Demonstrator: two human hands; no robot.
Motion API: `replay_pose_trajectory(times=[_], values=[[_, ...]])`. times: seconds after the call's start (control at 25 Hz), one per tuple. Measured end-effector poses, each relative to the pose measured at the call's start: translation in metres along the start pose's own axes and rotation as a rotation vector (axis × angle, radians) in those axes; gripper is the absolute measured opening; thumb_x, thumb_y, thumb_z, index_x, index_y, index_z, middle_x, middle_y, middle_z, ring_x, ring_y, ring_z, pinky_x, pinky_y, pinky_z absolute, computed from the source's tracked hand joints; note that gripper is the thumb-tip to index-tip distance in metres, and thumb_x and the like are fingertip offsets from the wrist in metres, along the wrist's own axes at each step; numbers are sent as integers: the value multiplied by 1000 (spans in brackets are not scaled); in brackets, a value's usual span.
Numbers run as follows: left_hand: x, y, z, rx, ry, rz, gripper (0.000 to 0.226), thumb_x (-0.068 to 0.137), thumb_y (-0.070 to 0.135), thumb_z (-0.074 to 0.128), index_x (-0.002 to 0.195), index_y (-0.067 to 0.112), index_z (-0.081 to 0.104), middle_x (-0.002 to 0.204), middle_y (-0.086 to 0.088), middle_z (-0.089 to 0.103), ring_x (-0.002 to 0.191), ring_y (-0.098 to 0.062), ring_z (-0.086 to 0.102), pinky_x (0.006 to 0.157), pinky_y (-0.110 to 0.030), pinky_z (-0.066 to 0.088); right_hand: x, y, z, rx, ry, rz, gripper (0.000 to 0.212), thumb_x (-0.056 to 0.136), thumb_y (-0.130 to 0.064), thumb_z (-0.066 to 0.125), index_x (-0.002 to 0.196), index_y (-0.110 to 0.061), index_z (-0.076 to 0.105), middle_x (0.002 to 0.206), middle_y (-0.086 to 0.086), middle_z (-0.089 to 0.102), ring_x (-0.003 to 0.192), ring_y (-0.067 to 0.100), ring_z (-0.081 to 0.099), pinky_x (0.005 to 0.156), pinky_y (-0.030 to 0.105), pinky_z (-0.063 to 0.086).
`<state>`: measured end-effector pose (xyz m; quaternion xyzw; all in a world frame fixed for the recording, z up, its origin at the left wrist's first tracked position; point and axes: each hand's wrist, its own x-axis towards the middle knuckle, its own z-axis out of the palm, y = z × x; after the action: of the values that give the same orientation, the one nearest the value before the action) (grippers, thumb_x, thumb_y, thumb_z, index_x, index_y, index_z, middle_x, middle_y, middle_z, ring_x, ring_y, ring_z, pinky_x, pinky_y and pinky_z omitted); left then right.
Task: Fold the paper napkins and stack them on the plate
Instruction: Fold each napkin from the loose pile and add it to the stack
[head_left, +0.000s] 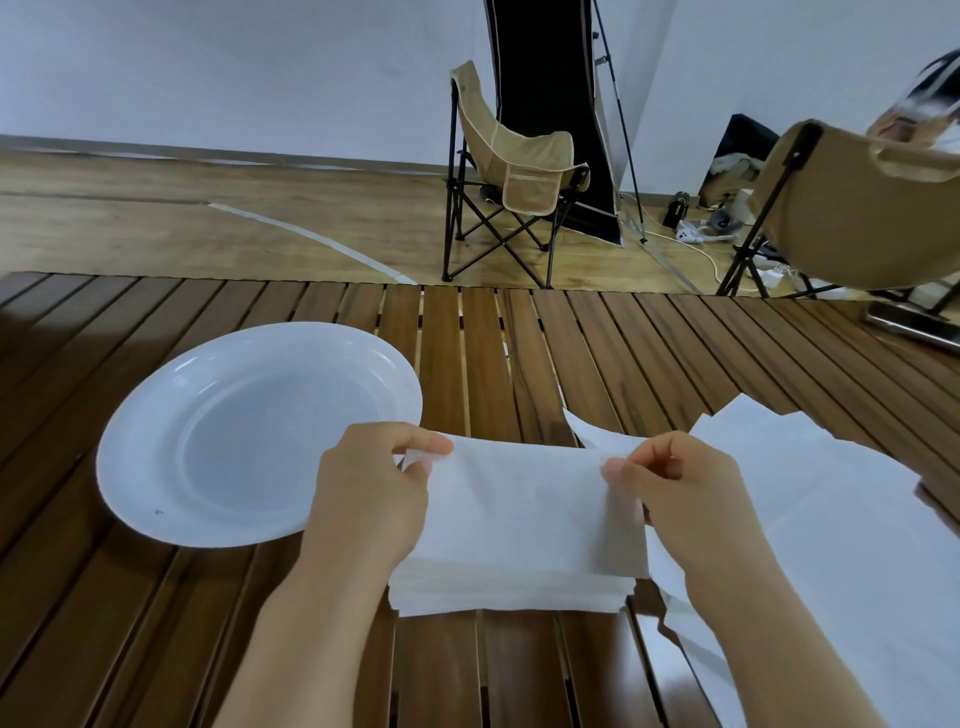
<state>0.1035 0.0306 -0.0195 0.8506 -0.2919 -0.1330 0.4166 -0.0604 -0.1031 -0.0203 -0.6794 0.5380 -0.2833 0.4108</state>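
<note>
Both hands, left hand (371, 483) and right hand (685, 493), pinch a napkin's (519, 509) far corners mid-fold; next, probably crease it, then move it to the empty plate (135, 467).

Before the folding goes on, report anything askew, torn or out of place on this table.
Nothing looks damaged. The loose napkins on the right lie fanned and askew, not squared. The plate holds no napkins yet.
</note>
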Motion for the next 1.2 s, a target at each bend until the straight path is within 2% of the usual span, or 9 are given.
replay_pose_trajectory(times=[0.16, 0.28, 0.4, 0.64, 0.8, 0.92, 1.0, 1.12, 1.2], values=[[-1, -7, 3, 82, -82, -43, 31, 93, 11, 56, 113, 32, 64, 118, 11, 47, 112, -13, 48, 94, -25, 41, -1, 2, 1, -116, -42, -85, 17, 81, -12, 72, 68, -22, 68, 72, -5, 69, 75, 17, 65, 79, 44, 57], [-2, -12, 4, 122, -144, -76, 36, 91, 10, 58, 119, 32, 59, 128, 6, 47, 114, -14, 47, 86, -21, 39, 2, 5, -2, -235, -51, -100, 13, 84, -9, 69, 89, -21, 67, 87, -4, 69, 81, 15, 64, 83, 36, 55], [-1, -14, 5, 141, -166, -90, 39, 91, 10, 58, 122, 33, 57, 129, 5, 46, 111, -13, 47, 82, -20, 37, 2, 9, -14, -494, -165, -38, 37, 82, -2, 66, 111, -20, 53, 111, 2, 60, 99, 19, 57, 83, 28, 47], [-1, -15, 7, 189, -176, -88, 41, 92, 11, 57, 125, 34, 54, 130, 4, 45, 107, -13, 46, 78, -18, 36, -7, 18, -14, -967, -345, 22, 89, 70, -20, 77, 140, -30, 24, 138, -3, 36, 128, 23, 38, 101, 39, 34], [-1, -15, 8, 201, -173, -99, 47, 92, 2, 50, 125, 35, 53, 133, 4, 43, 114, -16, 46, 78, -19, 38, -2, 22, -7, -918, -272, 17, 48, 86, -26, 59, 131, -28, 40, 123, -4, 46, 113, 20, 48, 94, 36, 36], [0, -15, 9, 198, -169, -104, 51, 91, -2, 46, 125, 34, 54, 133, 3, 43, 114, -17, 45, 79, -20, 39, 2, 24, -11, -784, -83, 15, 18, 96, -22, 50, 111, -21, 59, 101, -2, 54, 91, 20, 50, 91, 37, 42], [0, -15, 9, 197, -170, -104, 51, 90, -3, 47, 124, 35, 55, 132, 3, 43, 113, -16, 45, 77, -20, 39, 5, 23, -15, -664, 80, -41, 19, 97, -15, 47, 103, -14, 64, 90, 3, 58, 78, 20, 46, 80, 34, 46], [0, -14, 9, 207, -178, -100, 52, 90, -2, 48, 124, 36, 54, 132, 4, 43, 111, -16, 46, 76, -19, 39, 4, 12, -21, -472, 238, -128, 18, 97, -12, 44, 94, -7, 61, 81, 7, 59, 66, 18, 45, 54, 25, 33], [0, -13, 9, 210, -177, -95, 52, 89, -2, 49, 125, 36, 55, 132, 5, 43, 112, -16, 47, 78, -19, 40, 1, 2, -24, -339, 306, -159, 20, 98, -16, 44, 81, -7, 52, 70, 5, 50, 61, 19, 41, 51, 23, 28]])
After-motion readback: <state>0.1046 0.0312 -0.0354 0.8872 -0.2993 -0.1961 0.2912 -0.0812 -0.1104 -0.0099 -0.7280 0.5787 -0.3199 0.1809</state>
